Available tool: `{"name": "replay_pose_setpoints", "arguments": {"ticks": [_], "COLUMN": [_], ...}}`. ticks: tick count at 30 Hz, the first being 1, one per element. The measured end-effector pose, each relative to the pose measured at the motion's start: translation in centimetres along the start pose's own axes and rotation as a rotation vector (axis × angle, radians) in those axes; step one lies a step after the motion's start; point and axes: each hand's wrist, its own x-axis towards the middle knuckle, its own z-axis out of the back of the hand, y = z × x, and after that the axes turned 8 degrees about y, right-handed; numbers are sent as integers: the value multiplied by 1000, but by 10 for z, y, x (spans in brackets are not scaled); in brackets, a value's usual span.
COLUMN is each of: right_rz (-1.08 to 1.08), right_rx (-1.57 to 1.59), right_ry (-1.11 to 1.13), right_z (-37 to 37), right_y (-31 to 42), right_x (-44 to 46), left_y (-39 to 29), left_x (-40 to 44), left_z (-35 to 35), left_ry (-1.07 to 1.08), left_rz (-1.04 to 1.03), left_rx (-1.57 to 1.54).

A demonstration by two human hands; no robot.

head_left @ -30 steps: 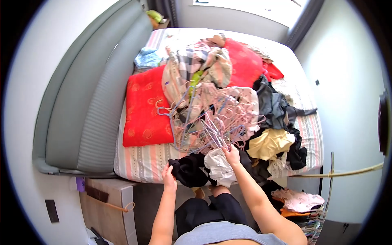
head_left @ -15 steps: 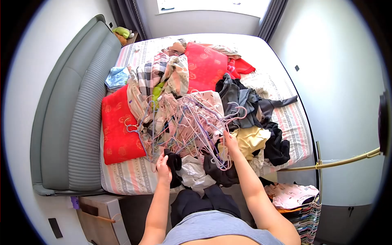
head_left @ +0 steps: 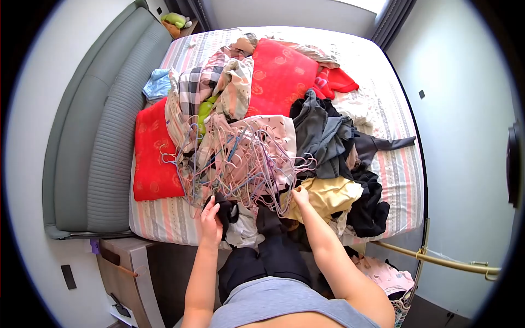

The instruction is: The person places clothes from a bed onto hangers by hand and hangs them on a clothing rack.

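Note:
My left hand [head_left: 210, 220] is closed on a small black garment [head_left: 225, 214] above the near edge of the bed. At the left edge of a yellow garment [head_left: 331, 195], my right hand [head_left: 299, 197] has its fingers drawn together; whether they pinch the cloth or a hanger is hard to make out. A large tangled heap of pink, blue and purple clothes hangers [head_left: 240, 158] spreads between and beyond both hands. Beneath the heap lies a pale pink cloth [head_left: 281, 128]. White cloth [head_left: 243, 229] shows beside the black garment.
Red cushions [head_left: 284, 74] and rumpled patterned bedding [head_left: 238, 90] lie farther up the striped bed [head_left: 391, 169]. Grey clothes [head_left: 325, 134] and black clothes [head_left: 369, 210] are piled on the right. A brass-coloured rail [head_left: 448, 262] juts in at right, near stacked clothes [head_left: 385, 276]. A bedside cabinet [head_left: 123, 268] stands left.
The hangers by my right hand have come down toward the heap, and that hand now sits against the yellow garment. My left hand keeps the black garment. The view has shifted slightly.

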Motion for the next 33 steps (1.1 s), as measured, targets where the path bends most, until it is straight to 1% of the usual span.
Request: {"name": "replay_pose_setpoints", "arguments": {"ticks": [2, 3, 5, 7, 10, 11, 14, 15, 18, 20, 22, 23, 26, 27, 30, 31, 32, 33], "right_rz": [19, 11, -28, -94, 16, 158, 404, 422, 401, 417, 415, 447, 532, 537, 525, 730, 676, 642], "right_rx": [-6, -13, -76, -126, -93, -142, 59, 147, 264, 577, 840, 826, 913, 918, 758, 509, 118, 16], "right_ry": [19, 45, 43, 40, -182, -400, -506, -426, -314, -135, 29, 44, -64, -48, 289, 263, 237, 209], "right_z": [-12, -6, -9, -4, -5, -7, 4, 16, 44, 39, 61, 65, 70, 64, 48, 36, 30, 18], "right_y": [-8, 6, 15, 25, 32, 32, 39, 53, 81, 66, 100, 108, 147, 147, 152, 153, 147, 137], "right_x": [20, 14, 17, 19, 13, 7, -10, -25, -57, -40, -66, -73, -96, -92, -76, -65, -58, -50], "left_y": [-26, -39, -45, -46, -33, -23, 1, 2, 12, 14, 8, 6, -1, -6, -10, -10, -9, -7], "left_x": [-6, -8, -3, 5, 13, 17, 19, 18, 19, 18, 16, 16, 11, 6, -4, -7, -11, -15], "left_z": [-39, -58, -64, -69, -55, -47, -29, -34, -29, -31, -36, -36, -32, -32, -26, -23, -20, -16], "left_ry": [61, 92, 143, 127, 115, 117, 84, 91, 105, 83, 87, 83, 64, 54, 31, 24, 23, 24], "left_rz": [30, 43, 46, 57, 115, 138, 176, 188, 179, 130, 84, 62, 3, -6, -18, -19, -18, -17], "left_rx": [2, 4, 22, 66, 141, 165, 187, 168, 171, 158, 134, 135, 125, 115, 99, 95, 87, 81]}}
